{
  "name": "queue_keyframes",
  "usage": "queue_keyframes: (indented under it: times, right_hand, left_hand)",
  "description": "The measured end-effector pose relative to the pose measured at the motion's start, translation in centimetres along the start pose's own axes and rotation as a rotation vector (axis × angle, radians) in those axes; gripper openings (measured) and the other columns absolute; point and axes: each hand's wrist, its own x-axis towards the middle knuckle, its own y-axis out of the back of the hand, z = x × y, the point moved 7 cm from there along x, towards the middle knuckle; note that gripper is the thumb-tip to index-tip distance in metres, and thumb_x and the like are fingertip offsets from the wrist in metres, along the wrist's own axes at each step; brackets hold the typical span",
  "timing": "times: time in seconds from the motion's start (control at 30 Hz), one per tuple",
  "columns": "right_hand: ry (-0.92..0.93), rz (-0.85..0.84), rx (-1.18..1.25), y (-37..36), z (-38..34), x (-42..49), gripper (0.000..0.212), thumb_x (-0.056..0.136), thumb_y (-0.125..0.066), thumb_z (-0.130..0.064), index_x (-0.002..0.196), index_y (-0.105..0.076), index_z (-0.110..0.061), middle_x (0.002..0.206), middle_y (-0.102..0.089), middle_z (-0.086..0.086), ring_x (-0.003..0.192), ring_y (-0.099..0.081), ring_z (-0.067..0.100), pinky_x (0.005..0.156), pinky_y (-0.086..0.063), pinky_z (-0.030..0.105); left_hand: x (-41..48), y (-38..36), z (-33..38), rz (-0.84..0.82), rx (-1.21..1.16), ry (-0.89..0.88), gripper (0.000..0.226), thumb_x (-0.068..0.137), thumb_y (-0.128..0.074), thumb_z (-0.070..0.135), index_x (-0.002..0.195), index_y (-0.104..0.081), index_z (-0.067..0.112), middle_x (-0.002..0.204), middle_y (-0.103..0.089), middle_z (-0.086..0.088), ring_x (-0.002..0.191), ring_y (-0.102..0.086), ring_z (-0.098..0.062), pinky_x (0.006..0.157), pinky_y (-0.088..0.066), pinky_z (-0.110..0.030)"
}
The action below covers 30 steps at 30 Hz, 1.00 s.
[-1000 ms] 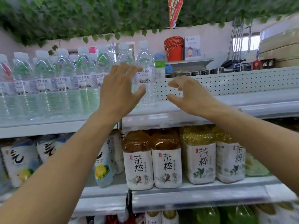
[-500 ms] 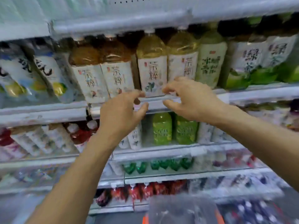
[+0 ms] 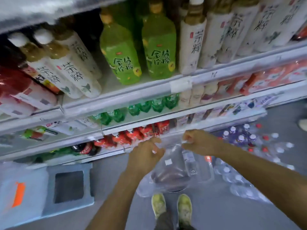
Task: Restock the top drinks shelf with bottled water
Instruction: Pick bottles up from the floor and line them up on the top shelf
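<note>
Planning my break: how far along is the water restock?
Done: cannot tell, since the top shelf is out of view. In hand: the left hand and right hand seem to pinch the wrap of a water pack on the floor; one bottle shows inside. Left: carrying bottles up, and more packs wait at right.

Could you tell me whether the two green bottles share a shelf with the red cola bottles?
No, the green bottles stand on a higher shelf, with the red cola bottles on one near the floor.
</note>
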Motion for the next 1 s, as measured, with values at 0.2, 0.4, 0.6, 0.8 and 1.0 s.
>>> queue_keyframes:
  times: [0.2,0.4,0.6,0.8,1.0]
  right_hand:
    - [-0.266,-0.190,0.040,-12.8,10.8,4.8,0.023,0.097,-0.055,-0.030,0.077,-0.049,-0.021,0.114,-0.063,0.015,0.109,-0.062,0.029,0.082,-0.041,0.029]
    - [-0.537,-0.077,0.193,-22.0,17.6,10.0,0.055,0.090,-0.063,-0.028,0.131,-0.040,0.000,0.129,-0.053,0.026,0.118,-0.056,0.040,0.094,-0.044,0.039]
    - [-0.698,-0.013,0.208,-27.6,20.4,14.2,0.109,0.085,-0.072,-0.041,0.155,0.005,-0.007,0.144,-0.037,0.022,0.131,-0.044,0.038,0.103,-0.040,0.043]
    - [-0.707,0.017,0.135,-29.9,22.1,16.1,0.115,0.078,-0.078,-0.031,0.152,0.007,-0.011,0.138,-0.043,0.020,0.128,-0.046,0.035,0.099,-0.042,0.043]
    - [-0.736,-0.040,0.873,-29.6,21.3,15.4,0.063,0.076,-0.079,-0.021,0.127,-0.047,-0.002,0.102,-0.062,0.009,0.090,-0.062,0.025,0.072,-0.049,0.030]
  left_hand:
    - [6.4,-13.5,-6.5,-0.252,-0.088,0.121,0.029,0.092,-0.063,0.039,0.119,-0.064,0.030,0.110,-0.070,0.008,0.102,-0.066,-0.020,0.091,-0.051,-0.032]
    - [10.7,-24.6,-12.7,-0.383,-0.141,0.270,0.024,0.093,-0.060,0.028,0.111,-0.069,0.014,0.114,-0.070,-0.007,0.109,-0.063,-0.026,0.087,-0.047,-0.029]
    - [13.9,-32.4,-16.5,-0.360,-0.407,0.477,0.015,0.079,-0.068,0.033,0.087,-0.069,0.020,0.094,-0.073,-0.008,0.091,-0.071,-0.030,0.081,-0.057,-0.040]
    - [14.0,-36.5,-15.9,-0.466,-0.244,0.321,0.019,0.086,-0.055,0.026,0.094,-0.071,0.018,0.096,-0.073,-0.002,0.089,-0.067,-0.025,0.085,-0.053,-0.033]
    - [13.4,-35.0,-15.4,-0.369,-0.542,0.475,0.013,0.087,-0.056,0.023,0.077,-0.063,0.025,0.089,-0.071,-0.009,0.084,-0.068,-0.030,0.087,-0.055,-0.044]
